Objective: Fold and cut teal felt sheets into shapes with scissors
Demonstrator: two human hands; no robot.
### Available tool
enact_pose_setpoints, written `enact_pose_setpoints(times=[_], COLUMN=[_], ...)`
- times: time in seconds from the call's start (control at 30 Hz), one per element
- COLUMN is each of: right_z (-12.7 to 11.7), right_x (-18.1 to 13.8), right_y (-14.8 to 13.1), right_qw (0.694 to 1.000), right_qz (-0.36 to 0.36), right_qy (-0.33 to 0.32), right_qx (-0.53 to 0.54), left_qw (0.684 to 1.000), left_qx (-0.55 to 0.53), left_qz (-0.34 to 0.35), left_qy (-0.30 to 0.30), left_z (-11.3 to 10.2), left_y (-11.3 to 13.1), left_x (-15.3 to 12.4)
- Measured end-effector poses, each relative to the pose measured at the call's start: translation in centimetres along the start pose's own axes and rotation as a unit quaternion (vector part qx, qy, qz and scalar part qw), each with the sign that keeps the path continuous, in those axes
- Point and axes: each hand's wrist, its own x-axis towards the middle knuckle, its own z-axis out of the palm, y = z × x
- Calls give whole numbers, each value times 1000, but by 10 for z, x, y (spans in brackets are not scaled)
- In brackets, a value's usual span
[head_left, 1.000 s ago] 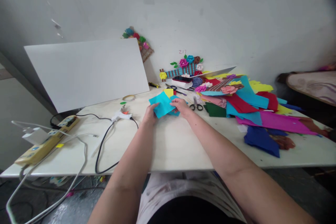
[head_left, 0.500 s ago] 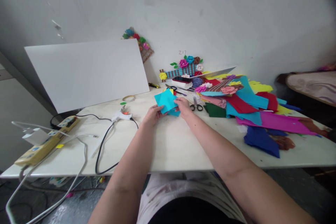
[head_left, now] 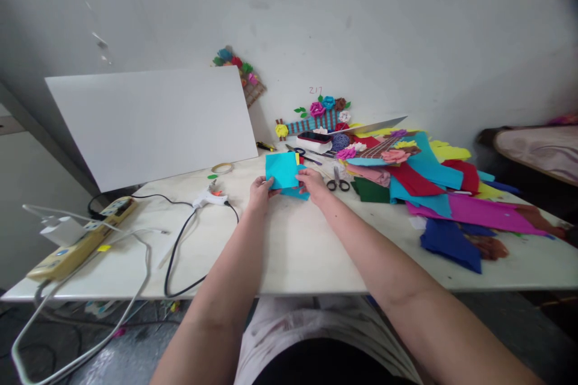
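Left hand (head_left: 262,190): you pinch the square bright-blue paper-like sheet (head_left: 282,169) lower left | right hand (head_left: 312,184): you pinch its right edge | hold lightly, keep edges unbent

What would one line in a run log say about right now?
Left fingers: holding blue sheet | right fingers: holding same sheet | glue gun: table, left of hands | scissors: table, right of hands

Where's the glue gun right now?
Head view, left of center: the white glue gun lies on the tabletop, left of the left hand, just nearer the person than the yellowish ring and green leaf.
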Motion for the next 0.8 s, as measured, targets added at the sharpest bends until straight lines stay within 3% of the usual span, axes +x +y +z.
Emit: enact_pose_setpoints(times=[0.23,0.5,0.8], right_z=[-2,-4,-2], right_x=[0,-4,-3], right_y=[0,-2,-1], right_qw=[997,994,998], right_qz=[21,26,10], right_qy=[-68,-94,-69], right_qx=[44,54,2], left_qw=[1000,1000,1000], left_qx=[10,12,16], left_qz=[-3,2,-4], left_qy=[9,10,8], left_z=[-1,-3,-3], left_y=[-4,-4,-3], left_x=[5,6,6])
